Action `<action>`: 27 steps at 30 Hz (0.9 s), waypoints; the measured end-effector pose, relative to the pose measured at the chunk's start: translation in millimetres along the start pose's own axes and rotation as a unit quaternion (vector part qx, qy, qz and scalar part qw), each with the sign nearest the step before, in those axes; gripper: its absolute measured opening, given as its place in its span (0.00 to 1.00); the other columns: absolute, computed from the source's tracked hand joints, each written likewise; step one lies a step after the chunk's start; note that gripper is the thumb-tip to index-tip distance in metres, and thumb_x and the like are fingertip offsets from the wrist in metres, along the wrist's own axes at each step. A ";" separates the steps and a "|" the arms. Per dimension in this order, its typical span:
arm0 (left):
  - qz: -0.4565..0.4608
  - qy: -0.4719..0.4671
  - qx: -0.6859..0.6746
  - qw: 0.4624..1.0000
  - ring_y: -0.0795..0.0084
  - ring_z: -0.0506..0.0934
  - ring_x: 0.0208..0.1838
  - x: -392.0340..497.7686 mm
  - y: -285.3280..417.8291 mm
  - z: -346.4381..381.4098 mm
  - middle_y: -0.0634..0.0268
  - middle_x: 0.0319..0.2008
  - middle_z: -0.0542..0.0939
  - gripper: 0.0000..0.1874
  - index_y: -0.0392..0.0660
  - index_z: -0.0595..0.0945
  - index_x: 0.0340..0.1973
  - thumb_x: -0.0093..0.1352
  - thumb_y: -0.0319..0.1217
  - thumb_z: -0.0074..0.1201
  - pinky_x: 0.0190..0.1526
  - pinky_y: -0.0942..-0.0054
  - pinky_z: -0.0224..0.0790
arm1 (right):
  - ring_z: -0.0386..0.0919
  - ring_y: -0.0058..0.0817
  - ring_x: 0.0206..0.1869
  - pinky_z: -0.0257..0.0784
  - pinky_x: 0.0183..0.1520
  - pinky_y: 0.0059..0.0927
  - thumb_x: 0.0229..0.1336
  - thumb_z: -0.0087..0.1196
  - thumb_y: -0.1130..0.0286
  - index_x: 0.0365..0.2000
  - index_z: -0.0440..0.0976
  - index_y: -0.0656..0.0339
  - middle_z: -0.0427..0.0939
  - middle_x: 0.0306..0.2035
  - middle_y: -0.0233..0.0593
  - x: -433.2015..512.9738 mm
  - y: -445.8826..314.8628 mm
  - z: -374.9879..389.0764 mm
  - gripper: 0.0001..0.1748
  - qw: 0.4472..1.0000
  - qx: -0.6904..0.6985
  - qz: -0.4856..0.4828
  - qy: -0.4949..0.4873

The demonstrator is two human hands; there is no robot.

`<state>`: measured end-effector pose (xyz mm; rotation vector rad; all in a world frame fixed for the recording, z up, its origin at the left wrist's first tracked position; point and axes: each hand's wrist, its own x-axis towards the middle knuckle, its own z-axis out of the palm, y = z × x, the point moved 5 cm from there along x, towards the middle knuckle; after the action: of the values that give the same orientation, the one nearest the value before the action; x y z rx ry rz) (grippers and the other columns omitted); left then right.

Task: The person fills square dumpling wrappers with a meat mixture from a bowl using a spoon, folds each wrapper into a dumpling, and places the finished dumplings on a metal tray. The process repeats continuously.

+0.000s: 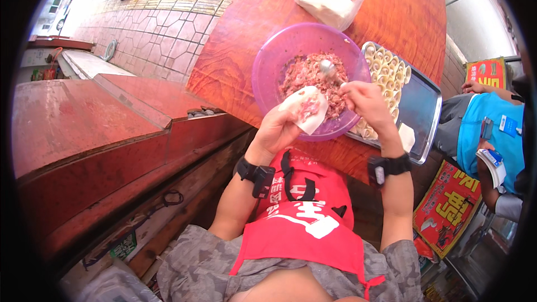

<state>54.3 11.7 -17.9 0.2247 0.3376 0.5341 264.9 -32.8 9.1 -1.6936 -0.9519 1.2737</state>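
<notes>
A thin, pale dough wrapper [315, 122] lies across the fingers of my left hand [275, 129], with a smear of minced meat [309, 107] on it. My right hand [364, 101] grips a metal spoon [328, 68] by its handle, the bowl of the spoon over the meat filling [314, 61]. That filling, pinkish with darker flecks, sits inside a purple plastic bowl [268, 67]. To the right of the bowl, a metal tray [423, 105] carries rows of rolled, filled wrappers [384, 71]. One flat wrapper [406, 136] rests near the tray's close edge.
A clear plastic bag [325, 2] of white wrappers stands behind the bowl on the reddish wooden table [235, 56]. Red ledges [96, 117] run along the left. At the right is a person in a blue vest [488, 121], beside a red-and-yellow sign [449, 207].
</notes>
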 end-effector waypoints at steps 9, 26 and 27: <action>0.031 0.081 -0.034 0.996 0.51 0.67 0.71 -5.4 1.1 -53.3 0.46 0.67 0.68 0.36 0.28 0.61 0.68 0.60 0.13 0.39 0.74 0.51 0.57 | 0.80 0.51 0.34 0.73 0.36 0.46 0.67 0.52 0.65 0.47 0.79 0.56 0.79 0.32 0.50 8.9 30.7 -5.5 0.13 0.912 -0.320 -0.174 0.189; 0.068 0.073 -0.017 0.995 0.50 0.64 0.73 5.6 2.6 -65.2 0.45 0.69 0.65 0.37 0.28 0.58 0.69 0.62 0.17 0.42 0.75 0.53 0.53 | 0.79 0.38 0.31 0.73 0.29 0.39 0.59 0.58 0.67 0.41 0.80 0.48 0.74 0.28 0.36 -46.3 28.6 -49.3 0.09 0.767 -0.608 -0.176 0.105; 0.070 0.079 -0.014 0.994 0.50 0.64 0.73 5.8 2.8 -66.1 0.45 0.69 0.65 0.37 0.27 0.57 0.69 0.62 0.17 0.42 0.76 0.53 0.53 | 0.79 0.38 0.31 0.72 0.29 0.40 0.59 0.57 0.67 0.41 0.80 0.48 0.74 0.28 0.36 -49.9 23.7 -51.8 0.09 0.764 -0.611 -0.184 0.096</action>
<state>33.2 25.1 -79.4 0.1798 0.4696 0.6970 307.1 -95.4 15.4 -2.2681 -2.1034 0.0528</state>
